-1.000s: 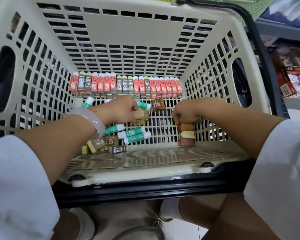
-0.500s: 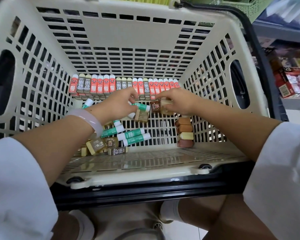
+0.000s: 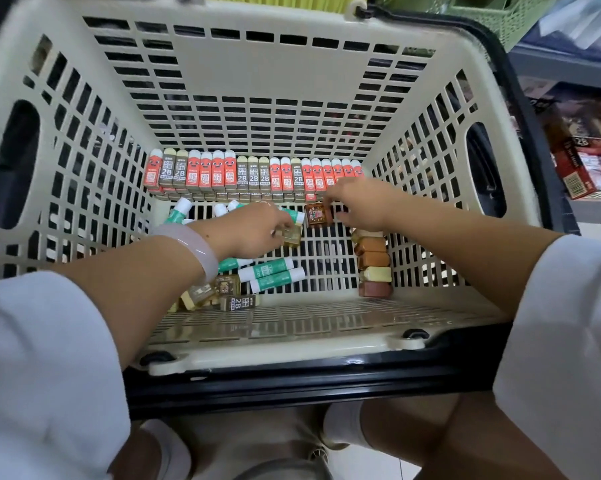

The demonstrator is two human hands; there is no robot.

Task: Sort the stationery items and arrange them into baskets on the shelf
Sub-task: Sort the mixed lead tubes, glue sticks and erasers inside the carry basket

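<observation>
Both my hands reach into a beige slotted basket (image 3: 264,74). My left hand (image 3: 254,230) pinches a small tan eraser (image 3: 291,235) near the middle of the floor. My right hand (image 3: 354,202) grips a brown eraser (image 3: 318,215) just in front of the back row. That row of red and olive 2B erasers (image 3: 254,176) stands along the far wall. A column of brown and cream erasers (image 3: 373,266) lines the right wall. Green-and-white glue sticks (image 3: 268,273) and several loose erasers (image 3: 219,294) lie at the near left.
The basket sits in a black frame (image 3: 292,372) on my lap. To the right stand shelves with a red 2B box (image 3: 578,168). A green basket (image 3: 489,12) shows at the top right. The middle of the basket floor is bare grid.
My right hand left the eraser column at the right wall and moved up and left to the brown eraser by the back row. My left hand shifted slightly onto the tan eraser.
</observation>
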